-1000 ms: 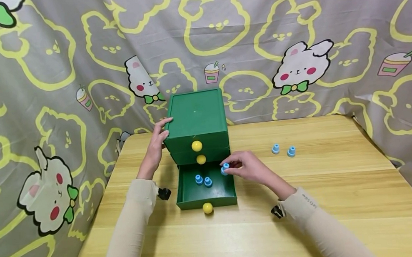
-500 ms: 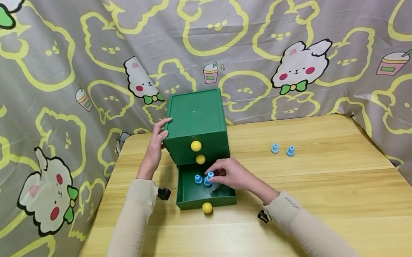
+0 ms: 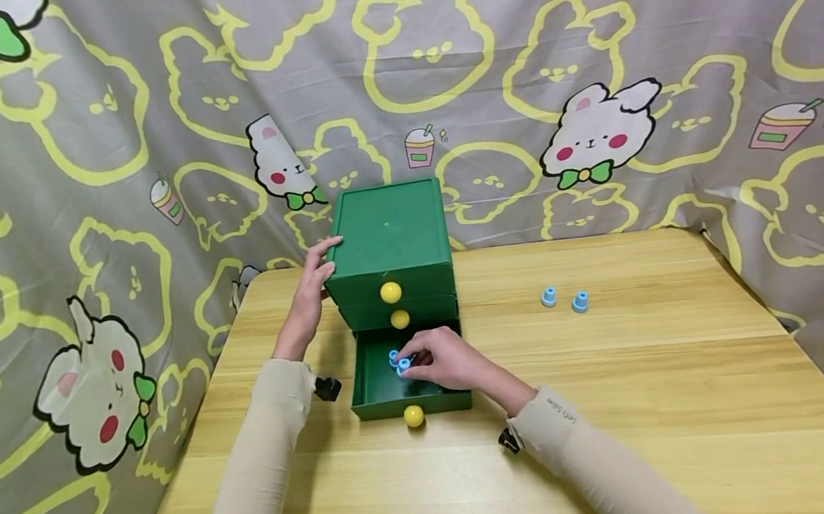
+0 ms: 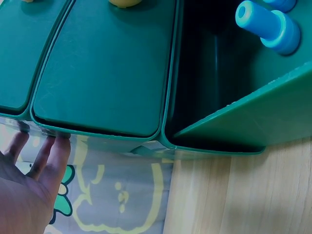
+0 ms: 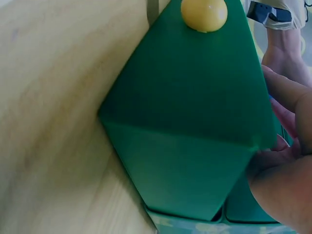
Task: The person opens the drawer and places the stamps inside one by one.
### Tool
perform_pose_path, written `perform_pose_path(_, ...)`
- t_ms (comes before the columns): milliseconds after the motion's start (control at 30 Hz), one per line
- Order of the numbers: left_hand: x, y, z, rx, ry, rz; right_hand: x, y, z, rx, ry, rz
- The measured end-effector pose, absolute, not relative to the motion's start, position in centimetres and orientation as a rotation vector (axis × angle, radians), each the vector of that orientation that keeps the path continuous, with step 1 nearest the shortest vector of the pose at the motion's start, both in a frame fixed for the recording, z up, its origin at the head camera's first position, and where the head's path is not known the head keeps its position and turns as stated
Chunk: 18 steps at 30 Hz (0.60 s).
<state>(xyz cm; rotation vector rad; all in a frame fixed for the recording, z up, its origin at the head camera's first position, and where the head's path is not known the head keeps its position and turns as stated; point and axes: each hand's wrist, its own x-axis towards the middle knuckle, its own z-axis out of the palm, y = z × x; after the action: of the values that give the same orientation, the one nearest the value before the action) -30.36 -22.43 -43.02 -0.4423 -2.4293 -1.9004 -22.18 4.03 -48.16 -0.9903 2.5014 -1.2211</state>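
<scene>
A green drawer cabinet (image 3: pixel 389 234) with yellow ball knobs stands on the table, its bottom drawer (image 3: pixel 379 411) pulled out. My left hand (image 3: pixel 304 306) rests against the cabinet's left side; in the left wrist view its fingers (image 4: pixel 57 161) stretch along the wall. Over the drawer, my right hand (image 3: pixel 449 358) pinches a small blue peg (image 3: pixel 404 366) with a wide base and a hole in its top, between thumb and fingers. Just behind it in the drawer stands another blue peg (image 3: pixel 393 355). The right hand covers the drawer's right part. The left wrist view shows an upright blue peg (image 4: pixel 268 24) inside.
Two more blue pegs, a left one (image 3: pixel 549 297) and a right one (image 3: pixel 580 302), stand on the wooden table (image 3: pixel 661 398) to the cabinet's right. A patterned grey curtain (image 3: pixel 467 58) hangs behind and beside the table. The upper drawers are closed.
My right hand has carried its blue peg leftward from the drawer's right side, passing over the standing pegs, and is now lower and nearer the drawer's middle. The left hand has stayed put.
</scene>
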Motion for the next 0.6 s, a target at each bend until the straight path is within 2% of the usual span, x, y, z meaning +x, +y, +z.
perform_pose_path(600, -30.1, -22.3, -42.8, -0.441, -2.441, -1.878, -21.9, 2.4, -49.8, -1.001, 2.516, -1.132)
